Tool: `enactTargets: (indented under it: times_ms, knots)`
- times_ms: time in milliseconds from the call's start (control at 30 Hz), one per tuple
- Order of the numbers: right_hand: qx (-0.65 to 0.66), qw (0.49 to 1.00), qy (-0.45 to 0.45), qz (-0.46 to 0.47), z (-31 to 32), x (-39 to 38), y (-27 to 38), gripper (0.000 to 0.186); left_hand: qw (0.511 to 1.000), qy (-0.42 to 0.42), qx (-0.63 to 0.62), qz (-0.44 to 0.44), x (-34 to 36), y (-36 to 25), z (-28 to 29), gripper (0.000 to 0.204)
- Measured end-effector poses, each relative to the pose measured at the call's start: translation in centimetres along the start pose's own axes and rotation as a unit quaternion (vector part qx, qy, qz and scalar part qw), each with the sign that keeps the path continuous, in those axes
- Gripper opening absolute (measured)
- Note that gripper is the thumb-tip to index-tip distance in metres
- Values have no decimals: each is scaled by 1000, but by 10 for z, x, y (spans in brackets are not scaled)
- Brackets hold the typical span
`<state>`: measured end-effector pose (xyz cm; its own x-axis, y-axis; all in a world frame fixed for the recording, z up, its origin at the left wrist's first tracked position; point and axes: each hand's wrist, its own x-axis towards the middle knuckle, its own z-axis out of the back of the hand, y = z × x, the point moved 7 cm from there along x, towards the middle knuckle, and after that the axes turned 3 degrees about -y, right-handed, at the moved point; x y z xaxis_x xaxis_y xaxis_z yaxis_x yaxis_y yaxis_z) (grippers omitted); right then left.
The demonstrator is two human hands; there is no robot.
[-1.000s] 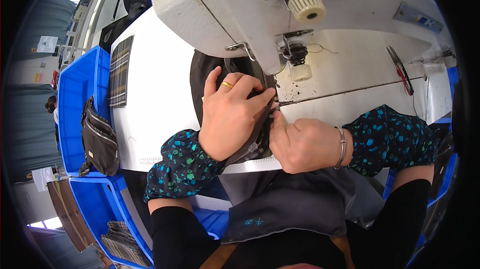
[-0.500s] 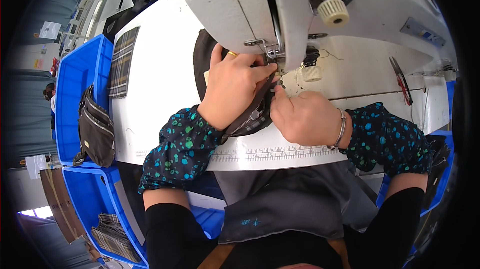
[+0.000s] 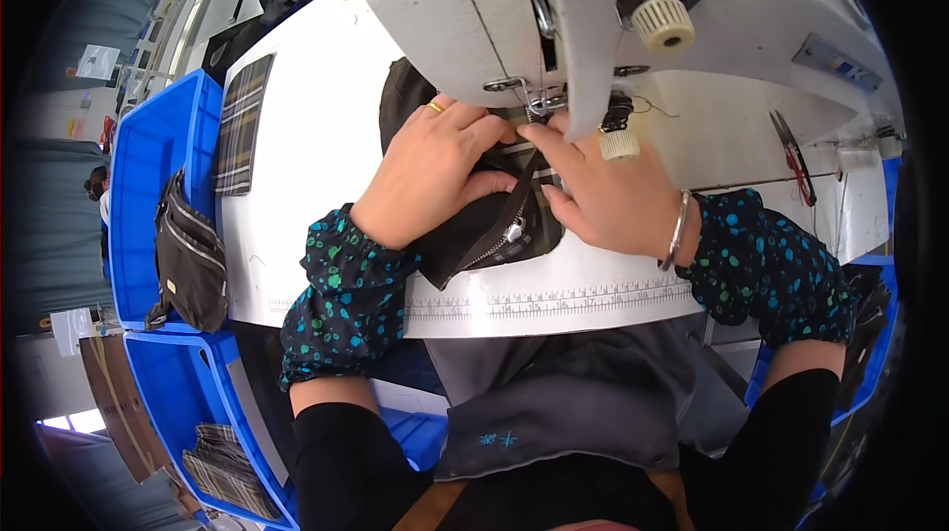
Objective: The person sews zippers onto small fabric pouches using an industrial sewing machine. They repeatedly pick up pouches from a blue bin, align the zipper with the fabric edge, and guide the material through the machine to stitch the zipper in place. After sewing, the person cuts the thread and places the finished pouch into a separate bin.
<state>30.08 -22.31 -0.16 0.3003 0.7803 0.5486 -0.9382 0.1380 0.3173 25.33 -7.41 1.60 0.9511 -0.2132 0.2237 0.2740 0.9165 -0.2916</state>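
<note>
One view only: head cam, left of a side-by-side pair, worn on the person's head, looking steeply down and a bit fwd. Very close: sewing machine [image 3: 514, 17] fills the top centre, both hands [image 3: 435, 175] sit mid-frame right under it, forearms enter from the lower edge. White counter [image 3: 316, 135] spans the middle; the person's lap shows at the bottom. Fisheye lens (straight edges bow toward the rim, black corners). Blue bins [image 3: 148, 155] lie at the left edge. No 2nd view here, so no shared area to tell.
</note>
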Motion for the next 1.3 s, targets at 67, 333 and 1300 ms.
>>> enactTargets:
  times_ms: [67,333,1300]
  knots:
    - [17,1000,5,3,-5,0,-6,20,999,-19,20,-20,-2,3,5,28]
    - [69,987,38,138,-7,-6,15,12,959,-224,56,162,-23,79,66,22]
    - [-50,975,-131,170,25,-13,21,16,964,-170,167,-120,-30,-46,11,33]
